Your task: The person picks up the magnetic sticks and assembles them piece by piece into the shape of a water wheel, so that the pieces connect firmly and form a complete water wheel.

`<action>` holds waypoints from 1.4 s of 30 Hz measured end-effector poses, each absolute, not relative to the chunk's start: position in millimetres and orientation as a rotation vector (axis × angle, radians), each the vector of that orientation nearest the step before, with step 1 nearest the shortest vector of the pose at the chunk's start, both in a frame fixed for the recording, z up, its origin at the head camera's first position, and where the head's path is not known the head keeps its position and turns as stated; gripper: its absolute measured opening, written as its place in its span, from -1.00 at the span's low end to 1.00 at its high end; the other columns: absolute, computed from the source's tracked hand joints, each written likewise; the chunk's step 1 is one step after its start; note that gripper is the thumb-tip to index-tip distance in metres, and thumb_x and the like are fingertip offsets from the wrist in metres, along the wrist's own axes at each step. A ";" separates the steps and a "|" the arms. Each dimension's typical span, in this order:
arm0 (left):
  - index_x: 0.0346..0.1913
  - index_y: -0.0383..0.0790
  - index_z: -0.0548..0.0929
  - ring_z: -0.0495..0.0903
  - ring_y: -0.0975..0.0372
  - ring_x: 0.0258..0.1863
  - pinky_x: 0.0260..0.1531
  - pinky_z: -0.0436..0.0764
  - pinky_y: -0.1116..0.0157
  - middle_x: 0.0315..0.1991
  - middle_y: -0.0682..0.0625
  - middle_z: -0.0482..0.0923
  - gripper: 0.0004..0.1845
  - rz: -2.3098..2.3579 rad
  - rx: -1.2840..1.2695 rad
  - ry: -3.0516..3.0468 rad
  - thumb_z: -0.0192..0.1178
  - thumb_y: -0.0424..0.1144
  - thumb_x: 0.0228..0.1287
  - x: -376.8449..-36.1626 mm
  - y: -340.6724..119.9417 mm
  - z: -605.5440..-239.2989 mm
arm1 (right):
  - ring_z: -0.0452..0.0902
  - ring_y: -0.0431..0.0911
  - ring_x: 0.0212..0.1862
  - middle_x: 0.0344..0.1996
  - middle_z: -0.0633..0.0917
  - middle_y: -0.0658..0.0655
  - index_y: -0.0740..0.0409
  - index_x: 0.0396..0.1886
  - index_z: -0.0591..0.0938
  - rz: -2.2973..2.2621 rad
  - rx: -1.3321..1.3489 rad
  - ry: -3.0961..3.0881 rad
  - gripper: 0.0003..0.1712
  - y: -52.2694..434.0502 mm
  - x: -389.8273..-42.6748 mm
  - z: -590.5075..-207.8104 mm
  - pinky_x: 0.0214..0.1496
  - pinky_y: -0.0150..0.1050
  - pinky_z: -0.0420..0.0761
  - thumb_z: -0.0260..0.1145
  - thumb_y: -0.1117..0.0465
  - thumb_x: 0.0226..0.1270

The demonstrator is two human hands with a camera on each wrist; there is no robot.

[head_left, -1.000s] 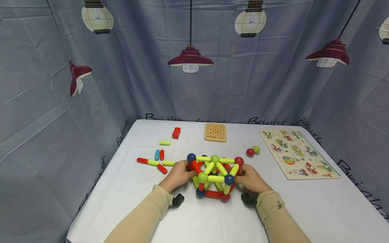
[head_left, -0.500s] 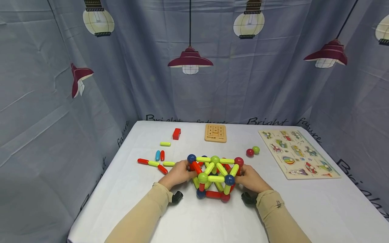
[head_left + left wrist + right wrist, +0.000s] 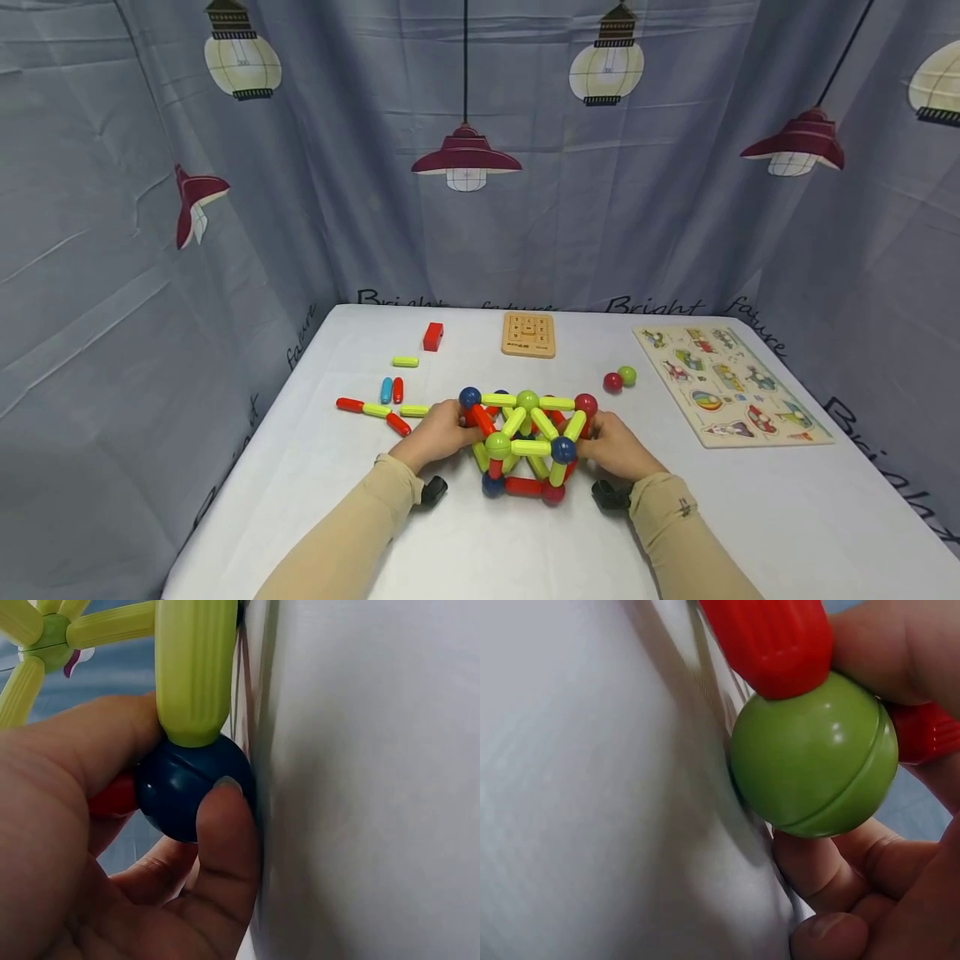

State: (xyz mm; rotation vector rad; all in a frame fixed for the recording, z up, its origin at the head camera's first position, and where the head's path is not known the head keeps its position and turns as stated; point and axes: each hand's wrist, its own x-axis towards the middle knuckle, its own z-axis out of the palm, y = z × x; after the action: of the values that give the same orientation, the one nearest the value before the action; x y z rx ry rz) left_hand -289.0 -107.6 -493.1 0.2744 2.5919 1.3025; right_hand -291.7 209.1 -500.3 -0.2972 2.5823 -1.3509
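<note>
- rod-and-ball frame point(image 3: 525, 442) stands on the white table point(image 3: 750, 517), about midway between its left and right edges and nearer the front edge; built of yellow-green and red rods joined by blue, green and red balls.
- left hand point(image 3: 441, 433) grasps the frame's left side. left wrist view: thumb and fingers point(image 3: 225, 847) curl round a dark blue ball point(image 3: 187, 787) that touches the tablecloth; a yellow-green rod point(image 3: 193, 667) rises from that ball, and a bit of red rod point(image 3: 116, 799) shows behind the thumb.
- right hand point(image 3: 617, 443) grasps the frame's right side. right wrist view: fingers wrap a green ball point(image 3: 814, 754) sitting against the cloth, with a red rod point(image 3: 769, 641) joined to it on top and another red piece at its side.
- loose rods point(image 3: 382, 404), red, yellow-green and one blue, lie near the left edge, just beside the left hand.
- red block point(image 3: 432, 336) and one yellow-green rod sit toward the back left corner.
- small wooden tile board point(image 3: 528, 335) lies at the back edge, centre.
- two loose balls point(image 3: 619, 380), one red and one green, touch each other behind the right hand.
- picture puzzle board point(image 3: 731, 383) lies along the right edge.
</note>
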 end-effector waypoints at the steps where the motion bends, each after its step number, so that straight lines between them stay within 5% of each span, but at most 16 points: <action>1: -0.09 -0.26 0.73 0.44 0.19 -0.59 -0.54 0.38 0.30 -0.53 0.02 0.55 -0.75 1.307 0.277 2.591 0.41 -0.18 0.28 -289.1 -108.1 -493.3 | 0.47 0.01 -0.23 -0.27 0.70 0.09 0.15 -0.09 0.78 -1.346 -0.309 2.590 -0.69 209.1 -292.0 -499.8 -0.19 -0.15 0.45 0.46 0.34 0.13; 6: 0.04 -0.08 0.76 0.61 0.19 -0.25 -0.13 0.61 0.16 -0.17 0.05 0.73 -0.72 1.332 0.382 2.645 0.43 -0.21 0.28 -290.1 -109.9 -495.0 | 0.53 0.05 -0.04 -0.09 0.73 0.10 0.06 -0.04 0.80 -1.359 -0.366 2.618 -0.66 208.7 -293.8 -498.3 0.00 -0.04 0.52 0.47 0.34 0.14; 10: 0.05 -0.09 0.73 0.64 0.14 0.00 0.21 0.58 0.01 0.01 0.02 0.72 -0.70 1.334 0.506 2.772 0.44 -0.29 0.26 -292.6 -110.5 -493.3 | 0.53 0.12 0.21 0.09 0.72 0.09 0.00 0.06 0.79 -1.422 -0.396 2.649 -0.60 207.6 -295.8 -497.2 0.26 0.23 0.51 0.50 0.31 0.19; 18: 0.14 -0.14 0.70 0.61 0.08 0.15 0.25 0.59 0.06 0.15 -0.03 0.58 -0.63 1.277 0.638 2.897 0.44 -0.16 0.31 -302.7 -109.2 -483.5 | 0.55 0.12 0.19 0.12 0.63 0.11 0.09 0.03 0.71 -1.458 -0.442 2.843 -0.58 204.9 -301.5 -488.4 0.29 0.22 0.53 0.59 0.30 0.16; 28: 0.14 -0.10 0.72 0.56 0.04 0.23 0.26 0.58 0.12 0.24 -0.07 0.47 -0.60 1.308 0.908 2.991 0.43 -0.43 0.26 -312.4 -111.7 -479.7 | 0.46 0.17 0.29 0.19 0.56 0.09 0.08 0.03 0.72 -1.426 -0.548 2.963 -0.59 201.6 -307.5 -479.2 0.33 0.25 0.51 0.56 0.37 0.18; 33: 0.12 -0.01 0.71 0.54 0.08 0.26 0.24 0.60 0.17 0.28 -0.03 0.44 -0.65 1.359 1.018 3.029 0.41 -0.36 0.31 -316.5 -112.5 -479.2 | 0.46 0.17 0.29 0.21 0.56 0.14 0.06 0.00 0.74 -1.486 -0.617 2.976 -0.61 200.0 -309.0 -474.3 0.29 0.21 0.56 0.46 0.49 0.23; 42: 0.10 0.03 0.73 0.51 0.06 0.27 0.17 0.65 0.17 0.31 -0.07 0.44 -0.63 1.250 1.184 3.095 0.45 -0.36 0.27 -318.1 -111.6 -476.8 | 0.50 0.18 0.22 0.25 0.54 0.16 0.05 -0.05 0.76 -1.543 -0.647 2.994 -0.66 196.8 -302.7 -472.9 0.15 0.22 0.63 0.53 0.41 0.20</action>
State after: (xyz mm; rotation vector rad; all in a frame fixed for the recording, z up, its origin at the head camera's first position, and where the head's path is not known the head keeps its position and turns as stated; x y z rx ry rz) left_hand -318.1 -111.6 -476.8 1.1844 3.0946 1.2501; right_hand -302.7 196.8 -472.9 -0.6468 2.9936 -1.5429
